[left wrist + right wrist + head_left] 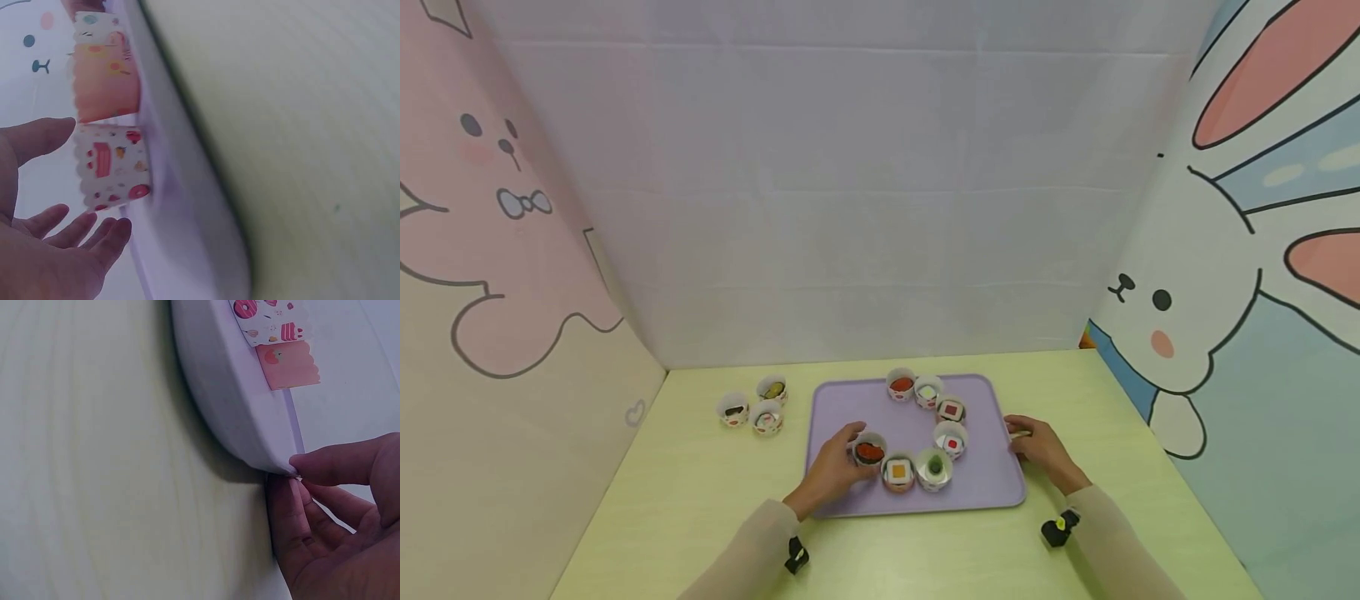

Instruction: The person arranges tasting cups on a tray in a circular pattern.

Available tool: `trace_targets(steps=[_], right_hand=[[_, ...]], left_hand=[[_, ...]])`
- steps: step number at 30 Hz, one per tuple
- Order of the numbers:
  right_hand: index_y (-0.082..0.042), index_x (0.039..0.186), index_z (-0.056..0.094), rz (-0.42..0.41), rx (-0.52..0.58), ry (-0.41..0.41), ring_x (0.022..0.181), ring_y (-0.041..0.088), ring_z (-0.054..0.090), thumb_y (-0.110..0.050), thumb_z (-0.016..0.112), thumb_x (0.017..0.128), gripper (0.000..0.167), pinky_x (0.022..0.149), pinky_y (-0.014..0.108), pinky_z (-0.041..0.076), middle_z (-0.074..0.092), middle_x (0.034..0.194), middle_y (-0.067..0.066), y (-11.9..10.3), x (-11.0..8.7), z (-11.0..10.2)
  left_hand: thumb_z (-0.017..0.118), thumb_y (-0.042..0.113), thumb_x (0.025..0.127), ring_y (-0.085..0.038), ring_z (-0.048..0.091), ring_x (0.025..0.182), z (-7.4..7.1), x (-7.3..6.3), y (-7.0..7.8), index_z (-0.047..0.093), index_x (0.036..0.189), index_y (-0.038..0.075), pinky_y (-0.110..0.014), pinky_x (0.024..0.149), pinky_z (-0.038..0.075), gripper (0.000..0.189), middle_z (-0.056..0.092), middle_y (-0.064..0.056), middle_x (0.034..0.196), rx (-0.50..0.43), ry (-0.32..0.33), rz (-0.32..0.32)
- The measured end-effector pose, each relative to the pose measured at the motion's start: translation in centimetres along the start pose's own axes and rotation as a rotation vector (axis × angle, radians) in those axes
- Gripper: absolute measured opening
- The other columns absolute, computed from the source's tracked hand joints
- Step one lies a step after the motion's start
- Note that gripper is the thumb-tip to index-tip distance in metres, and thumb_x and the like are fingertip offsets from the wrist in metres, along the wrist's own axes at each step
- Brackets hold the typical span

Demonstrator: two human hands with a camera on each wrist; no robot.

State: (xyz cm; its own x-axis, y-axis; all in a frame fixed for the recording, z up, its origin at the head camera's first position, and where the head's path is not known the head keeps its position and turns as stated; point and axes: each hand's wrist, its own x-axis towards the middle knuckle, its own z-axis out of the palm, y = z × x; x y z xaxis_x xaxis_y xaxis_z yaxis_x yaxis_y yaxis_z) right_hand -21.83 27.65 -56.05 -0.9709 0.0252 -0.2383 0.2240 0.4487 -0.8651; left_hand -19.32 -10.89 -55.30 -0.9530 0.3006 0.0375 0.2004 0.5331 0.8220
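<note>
My left hand (837, 465) straddles a paper cup (115, 165) at the front left of the lilac tray (917, 503), thumb on one side and fingertips close by the other. The cup is white with a dessert print and holds a piece topped in red, like toy sushi. Right beside it stands a pink-sided cup (898, 473) with a white piece and a yellow square. At the tray's right edge, my right hand (1042, 450) pinches the rim, thumb above and fingers beneath.
From the pink-sided cup, several more filled cups, including one with a green top (935, 468) and one with a red top (901, 385), curve round the tray's right part to its back. Three filled cups (767, 418) stand left on the table. Cartoon-printed walls (1157, 350) enclose the sides.
</note>
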Motion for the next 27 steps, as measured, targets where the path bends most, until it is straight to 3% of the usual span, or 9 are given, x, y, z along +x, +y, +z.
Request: trace_targets(steps=[5, 14, 27], right_hand=[[0.004, 0.139, 0.051, 0.010, -0.008, -0.001, 0.090, 0.020, 0.064, 0.004, 0.059, 0.082, 0.057, 0.071, 0.031, 0.055, 0.056, 0.128, 0.026, 0.1, 0.1, 0.0], [0.003, 0.140, 0.049, 0.013, -0.022, -0.011, 0.094, 0.022, 0.064, 0.003, 0.058, 0.084, 0.057, 0.073, 0.031, 0.056, 0.055, 0.130, 0.026, 0.0, 0.2, 0.1], [0.004, 0.139, 0.050, 0.003, -0.013, -0.007, 0.092, 0.021, 0.064, 0.004, 0.059, 0.082, 0.058, 0.072, 0.033, 0.056, 0.056, 0.129, 0.027, 0.2, 0.2, 0.0]], left_hand=[[0.080, 0.019, 0.081, -0.039, 0.049, 0.131, -1.5, -0.3, 0.7, 0.042, 0.145, 0.006, -0.053, 0.103, 0.045, 0.076, 0.047, -0.016, 0.147, -0.030, 0.026, -0.009], [0.078, 0.017, 0.082, -0.036, 0.049, 0.133, -4.6, -0.8, 1.5, 0.047, 0.142, 0.010, -0.052, 0.103, 0.046, 0.068, 0.050, -0.011, 0.146, -0.040, 0.132, 0.015], [0.078, 0.021, 0.084, -0.035, 0.044, 0.138, -9.8, -0.8, 2.0, 0.042, 0.146, 0.011, -0.049, 0.106, 0.044, 0.071, 0.048, -0.014, 0.147, -0.053, 0.226, 0.020]])
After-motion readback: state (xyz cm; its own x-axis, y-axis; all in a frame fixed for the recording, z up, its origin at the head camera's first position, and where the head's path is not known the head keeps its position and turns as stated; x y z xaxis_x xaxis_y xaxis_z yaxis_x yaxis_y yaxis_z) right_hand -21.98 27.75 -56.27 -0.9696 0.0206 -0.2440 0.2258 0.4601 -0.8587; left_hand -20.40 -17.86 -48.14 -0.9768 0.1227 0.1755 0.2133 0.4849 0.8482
